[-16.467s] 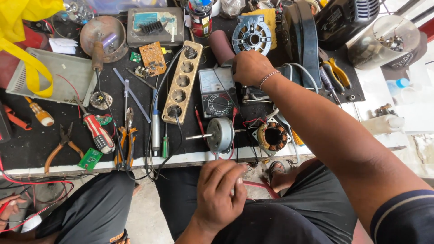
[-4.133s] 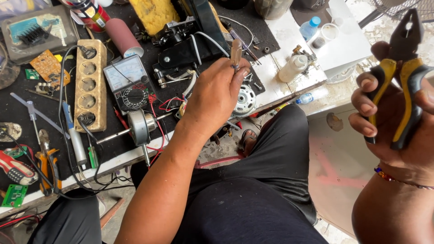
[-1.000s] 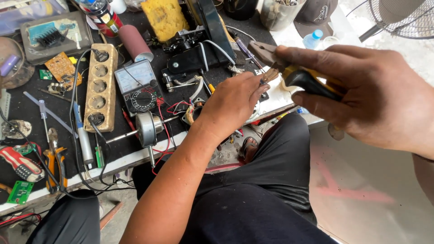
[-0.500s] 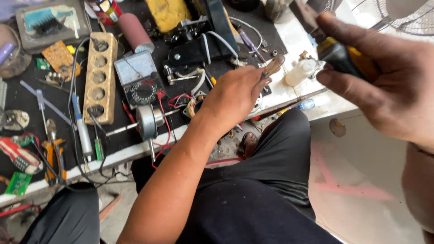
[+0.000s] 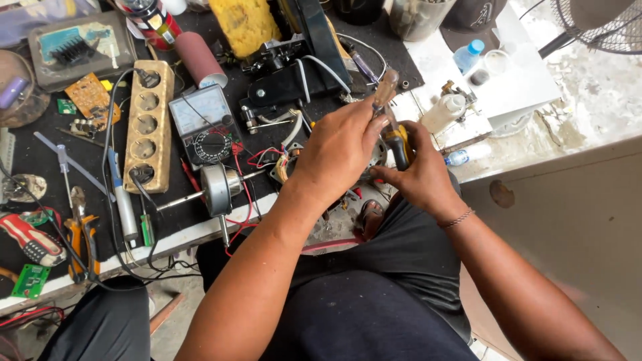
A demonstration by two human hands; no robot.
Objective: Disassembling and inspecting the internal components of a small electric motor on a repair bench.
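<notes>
My left hand (image 5: 338,150) rests over a fan motor part with copper windings (image 5: 289,164) at the front edge of the black workbench (image 5: 40,150), and pinches a brown-handled tool (image 5: 384,90) that points up. My right hand (image 5: 418,174) is closed around the yellow-and-black handles of pliers (image 5: 399,142), right beside my left hand. The pliers' jaws are hidden behind my left hand. Red wires (image 5: 257,157) trail from the motor part.
A rotor on its shaft (image 5: 217,189) lies left of my hands. Behind it are a meter (image 5: 204,124), a tan power strip (image 5: 148,127), a soldering iron (image 5: 122,200) and orange cutters (image 5: 80,234). Small bottles (image 5: 445,110) stand on the white ledge at right.
My right hand has come down from the upper right with the pliers and now meets my left hand at the motor part. The view has shifted slightly.
</notes>
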